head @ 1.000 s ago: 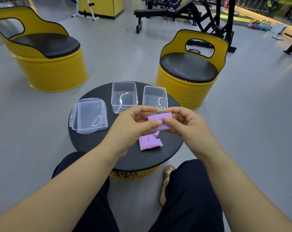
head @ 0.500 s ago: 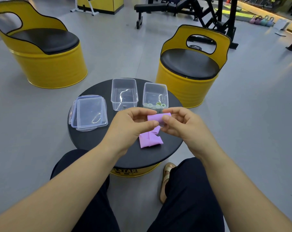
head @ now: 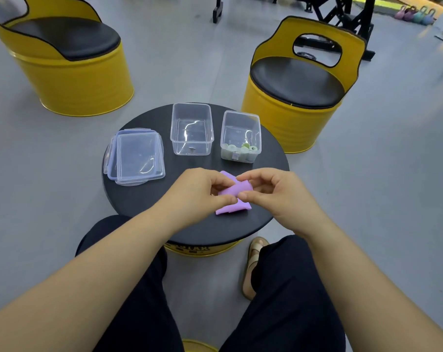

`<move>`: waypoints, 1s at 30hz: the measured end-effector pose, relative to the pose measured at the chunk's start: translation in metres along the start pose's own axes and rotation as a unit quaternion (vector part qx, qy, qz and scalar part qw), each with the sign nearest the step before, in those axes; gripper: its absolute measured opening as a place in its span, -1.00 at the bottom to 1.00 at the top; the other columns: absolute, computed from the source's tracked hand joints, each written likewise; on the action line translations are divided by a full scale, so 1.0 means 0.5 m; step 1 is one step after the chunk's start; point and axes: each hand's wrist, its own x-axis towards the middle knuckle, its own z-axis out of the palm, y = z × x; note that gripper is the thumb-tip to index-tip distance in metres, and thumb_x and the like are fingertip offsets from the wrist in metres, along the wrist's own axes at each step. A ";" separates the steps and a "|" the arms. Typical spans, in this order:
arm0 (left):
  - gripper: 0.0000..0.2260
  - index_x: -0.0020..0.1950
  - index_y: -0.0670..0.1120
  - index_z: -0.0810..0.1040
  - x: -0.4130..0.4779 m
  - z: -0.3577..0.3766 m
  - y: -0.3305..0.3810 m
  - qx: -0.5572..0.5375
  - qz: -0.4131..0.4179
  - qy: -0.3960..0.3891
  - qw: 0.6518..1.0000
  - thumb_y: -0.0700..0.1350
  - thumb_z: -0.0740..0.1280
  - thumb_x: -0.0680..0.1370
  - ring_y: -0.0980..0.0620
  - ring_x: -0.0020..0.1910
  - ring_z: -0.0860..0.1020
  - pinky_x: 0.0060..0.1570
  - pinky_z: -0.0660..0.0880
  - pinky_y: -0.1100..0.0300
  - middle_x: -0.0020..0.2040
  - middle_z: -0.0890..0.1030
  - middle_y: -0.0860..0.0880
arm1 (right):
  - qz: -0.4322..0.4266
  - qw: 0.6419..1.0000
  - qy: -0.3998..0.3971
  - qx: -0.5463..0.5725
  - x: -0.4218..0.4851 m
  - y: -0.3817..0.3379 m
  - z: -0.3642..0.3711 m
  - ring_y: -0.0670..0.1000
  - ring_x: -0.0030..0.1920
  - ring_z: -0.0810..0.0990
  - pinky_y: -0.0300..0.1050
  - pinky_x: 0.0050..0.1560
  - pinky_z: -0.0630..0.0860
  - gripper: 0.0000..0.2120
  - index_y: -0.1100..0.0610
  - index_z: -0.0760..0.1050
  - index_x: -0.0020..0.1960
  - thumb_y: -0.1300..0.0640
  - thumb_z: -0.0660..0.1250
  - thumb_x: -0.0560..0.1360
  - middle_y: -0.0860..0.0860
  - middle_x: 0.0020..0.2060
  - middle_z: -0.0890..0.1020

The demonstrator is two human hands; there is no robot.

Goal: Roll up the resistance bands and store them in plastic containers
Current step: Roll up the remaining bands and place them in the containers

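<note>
hands are pinching a soft purple rubber band roll over the round black table, left hand and right hand each gripping an end, since it is probably trying to unroll.

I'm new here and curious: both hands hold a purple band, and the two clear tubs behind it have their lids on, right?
Not quite. The head view shows the left hand and right hand holding the purple band, but the left tub and right tub stand open; the lids lie stacked on the table beside them.
</note>
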 end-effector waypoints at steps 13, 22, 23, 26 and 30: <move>-0.84 -0.10 0.03 0.64 0.112 -0.004 -0.159 -0.066 -0.035 0.106 0.991 -0.19 0.50 0.38 0.24 -0.19 0.60 -0.14 0.46 0.45 -0.18 0.65 0.15 | 0.086 0.995 0.000 0.060 0.175 0.065 0.082 -0.04 -0.21 0.68 -0.13 0.00 0.60 -0.85 0.06 0.62 -0.03 0.13 0.47 0.41 0.00 -0.21 0.70; -0.80 -0.15 0.10 0.63 0.298 -0.030 -0.296 -0.074 -0.072 0.127 0.986 -0.19 0.51 0.36 0.18 -0.13 0.60 0.00 0.52 0.22 -0.17 0.66 0.14 | 0.099 0.995 -0.018 0.029 0.402 0.148 0.123 -0.04 -0.21 0.68 -0.21 -0.04 0.60 -0.88 0.06 0.59 -0.03 0.17 0.44 0.43 0.03 -0.23 0.70; -0.79 -0.14 0.13 0.62 0.320 -0.035 -0.311 -0.075 -0.078 0.118 0.987 -0.16 0.51 0.36 0.21 -0.11 0.59 0.01 0.51 0.26 -0.15 0.65 0.17 | 0.097 0.995 -0.024 0.015 0.430 0.156 0.124 -0.04 -0.21 0.67 -0.24 -0.06 0.60 -0.87 0.08 0.59 -0.02 0.17 0.43 0.44 0.04 -0.23 0.70; -0.81 -0.04 0.14 0.59 0.385 -0.057 -0.367 -0.100 -0.108 0.125 0.981 -0.04 0.49 0.39 0.28 -0.04 0.54 -0.09 0.43 0.51 -0.04 0.60 0.23 | 0.084 0.996 -0.019 -0.008 0.516 0.184 0.122 -0.11 -0.28 0.65 -0.33 -0.14 0.57 -0.85 0.10 0.59 0.00 0.19 0.44 0.43 -0.01 -0.26 0.67; -0.84 0.08 0.00 0.61 0.462 -0.088 -0.466 -0.063 -0.171 0.267 0.946 -0.12 0.32 0.54 0.23 -0.20 0.47 -0.09 0.38 0.50 -0.02 0.56 0.05 | 0.058 0.996 0.004 -0.064 0.647 0.207 0.124 -0.15 -0.34 0.61 -0.27 -0.18 0.57 -0.88 0.04 0.58 -0.04 0.16 0.44 0.43 -0.05 -0.29 0.64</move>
